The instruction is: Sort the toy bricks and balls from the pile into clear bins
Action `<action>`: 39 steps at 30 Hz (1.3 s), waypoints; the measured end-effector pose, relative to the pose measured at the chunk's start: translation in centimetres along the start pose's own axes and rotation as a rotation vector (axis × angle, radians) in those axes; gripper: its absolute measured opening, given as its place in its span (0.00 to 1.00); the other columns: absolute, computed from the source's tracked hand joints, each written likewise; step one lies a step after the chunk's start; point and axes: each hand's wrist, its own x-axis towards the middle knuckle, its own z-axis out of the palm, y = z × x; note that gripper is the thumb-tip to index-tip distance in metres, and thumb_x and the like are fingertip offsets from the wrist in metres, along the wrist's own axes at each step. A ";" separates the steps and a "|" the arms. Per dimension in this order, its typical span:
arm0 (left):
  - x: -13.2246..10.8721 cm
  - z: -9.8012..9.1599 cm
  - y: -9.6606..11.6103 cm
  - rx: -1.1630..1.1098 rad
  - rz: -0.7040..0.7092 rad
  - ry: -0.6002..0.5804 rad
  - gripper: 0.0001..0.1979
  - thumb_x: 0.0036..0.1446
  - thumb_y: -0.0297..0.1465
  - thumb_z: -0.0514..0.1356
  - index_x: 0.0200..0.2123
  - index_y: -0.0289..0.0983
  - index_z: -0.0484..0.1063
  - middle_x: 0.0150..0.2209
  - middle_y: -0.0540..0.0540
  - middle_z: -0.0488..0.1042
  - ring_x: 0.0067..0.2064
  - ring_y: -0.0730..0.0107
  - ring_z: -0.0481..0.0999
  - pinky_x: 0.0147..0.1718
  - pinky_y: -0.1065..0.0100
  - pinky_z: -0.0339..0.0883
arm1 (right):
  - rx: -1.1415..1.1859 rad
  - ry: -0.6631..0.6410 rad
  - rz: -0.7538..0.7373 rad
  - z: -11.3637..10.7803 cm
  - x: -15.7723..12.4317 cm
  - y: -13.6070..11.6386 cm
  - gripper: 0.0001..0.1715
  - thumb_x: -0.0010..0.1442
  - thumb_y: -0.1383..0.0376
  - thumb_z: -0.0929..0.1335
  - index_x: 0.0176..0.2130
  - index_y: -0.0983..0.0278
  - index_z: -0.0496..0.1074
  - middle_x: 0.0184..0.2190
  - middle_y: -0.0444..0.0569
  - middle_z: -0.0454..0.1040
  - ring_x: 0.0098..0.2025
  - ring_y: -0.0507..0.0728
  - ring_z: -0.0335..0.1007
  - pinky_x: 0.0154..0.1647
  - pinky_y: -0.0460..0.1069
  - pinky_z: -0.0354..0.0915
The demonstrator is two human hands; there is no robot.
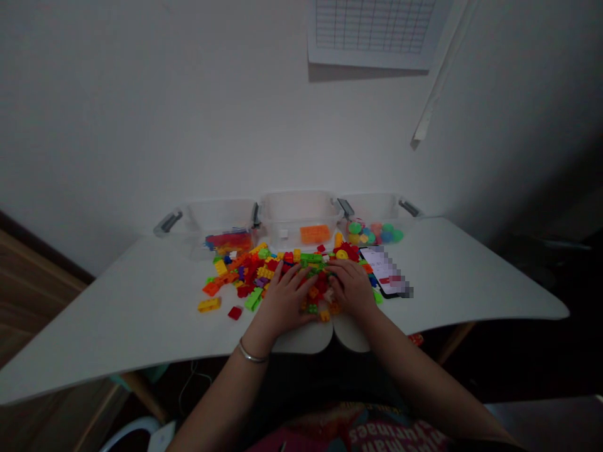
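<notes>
A pile of colourful building bricks (264,271) is spread over the middle of the white table. My left hand (285,298), with a bracelet at the wrist, lies on the near side of the pile, fingers spread over the bricks. On the pile's right side, my right hand (352,285) rests with its fingers stretched across the bricks. Between both hands are red, green and orange bricks, partly covered by the fingers. A yellow brick (209,305) and a dark red brick (234,312) lie apart at the left.
Behind the pile stand three clear bins: the left bin (221,213) with red and orange pieces, the middle bin (301,204) with an orange block and a white piece, the right bin (377,206) with colourful round pieces. A phone (384,273) lies right of the pile.
</notes>
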 end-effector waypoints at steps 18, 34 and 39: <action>0.1 0.7 -0.2 0.011 -0.048 0.035 0.32 0.56 0.44 0.61 0.61 0.37 0.64 0.60 0.38 0.68 0.62 0.50 0.64 0.65 0.41 0.46 | -0.014 -0.213 -0.226 0.4 -0.5 -0.7 0.26 0.56 0.57 0.72 0.53 0.59 0.71 0.52 0.52 0.74 0.55 0.62 0.67 0.58 0.59 0.62; 0.2 0.4 0.0 -0.007 -0.078 0.011 0.30 0.58 0.44 0.58 0.60 0.37 0.66 0.60 0.39 0.69 0.63 0.50 0.64 0.65 0.40 0.44 | -0.104 0.077 0.039 -1.7 1.1 0.0 0.14 0.62 0.63 0.65 0.46 0.62 0.74 0.49 0.54 0.75 0.52 0.62 0.68 0.54 0.58 0.62; 0.2 0.4 -0.1 -0.005 -0.078 0.008 0.29 0.58 0.44 0.58 0.60 0.37 0.66 0.60 0.40 0.69 0.63 0.50 0.64 0.66 0.41 0.44 | -0.377 -0.020 0.425 -2.0 2.8 3.1 0.22 0.61 0.61 0.65 0.52 0.70 0.71 0.49 0.62 0.74 0.50 0.67 0.68 0.51 0.59 0.61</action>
